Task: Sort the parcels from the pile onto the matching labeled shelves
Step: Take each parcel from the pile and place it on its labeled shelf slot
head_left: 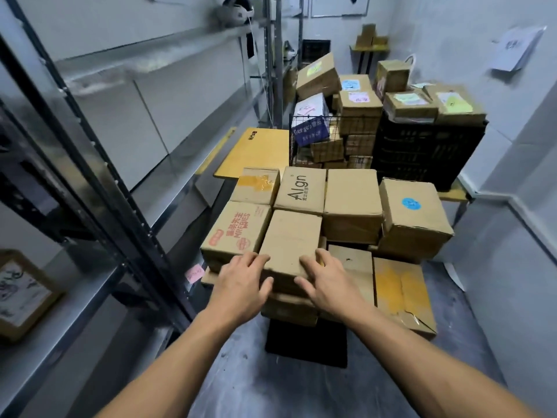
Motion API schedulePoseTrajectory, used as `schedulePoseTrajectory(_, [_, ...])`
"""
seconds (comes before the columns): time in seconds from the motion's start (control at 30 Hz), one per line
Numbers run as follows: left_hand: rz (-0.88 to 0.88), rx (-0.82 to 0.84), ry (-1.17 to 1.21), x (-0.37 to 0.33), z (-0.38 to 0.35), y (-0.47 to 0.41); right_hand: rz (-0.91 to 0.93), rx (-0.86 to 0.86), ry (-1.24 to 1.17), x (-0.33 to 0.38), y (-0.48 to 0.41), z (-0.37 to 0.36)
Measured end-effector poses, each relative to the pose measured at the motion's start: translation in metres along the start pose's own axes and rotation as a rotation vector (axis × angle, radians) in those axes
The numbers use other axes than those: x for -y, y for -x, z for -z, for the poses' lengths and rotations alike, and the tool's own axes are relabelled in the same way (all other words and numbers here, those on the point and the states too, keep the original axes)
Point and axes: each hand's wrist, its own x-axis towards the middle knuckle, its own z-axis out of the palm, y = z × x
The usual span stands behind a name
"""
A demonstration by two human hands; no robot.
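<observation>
A pile of brown cardboard parcels fills the middle of the view. At its near edge sits a plain brown parcel [291, 239]. My left hand [242, 285] lies on its near left corner and my right hand [327, 280] on its near right corner, fingers spread over the top edge. Beside it on the left is a parcel with red print [236, 226]; behind it stands a box marked "Algn" [301, 190]. A parcel with a blue round sticker [413, 211] sits at the right. Metal shelves [126, 188] run along the left wall.
Farther back, a wire basket [313, 140] and a black crate [428, 146] hold more labeled parcels. A yellow board [259, 152] lies by the shelves. One parcel [21, 292] rests on the low left shelf. A pink note [194, 273] hangs near the pile.
</observation>
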Motion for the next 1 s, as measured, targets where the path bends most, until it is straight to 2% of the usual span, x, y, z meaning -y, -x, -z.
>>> schedulePoseTrajectory(0.3, [0.13,0.028,0.031,-0.008,-0.023,-0.004,-0.026,0.022,-0.297,-0.018,-0.01,-0.017])
schedulePoseTrajectory(0.47, [0.179,-0.011,0.225,-0.013,-0.036,-0.002,0.011,0.042,-0.362,-0.032,0.0,-0.014])
schedulePoseTrajectory(0.63, [0.287,0.029,0.371,-0.019,-0.052,0.001,0.002,0.043,-0.47,-0.046,0.012,-0.009])
schedulePoseTrajectory(0.83, [0.304,-0.091,0.459,-0.034,-0.056,0.007,-0.109,0.101,-0.616,-0.04,0.005,0.0])
schedulePoseTrajectory(1.0, [0.302,-0.245,0.596,-0.048,-0.042,0.012,-0.124,0.012,-0.754,-0.034,0.008,0.011])
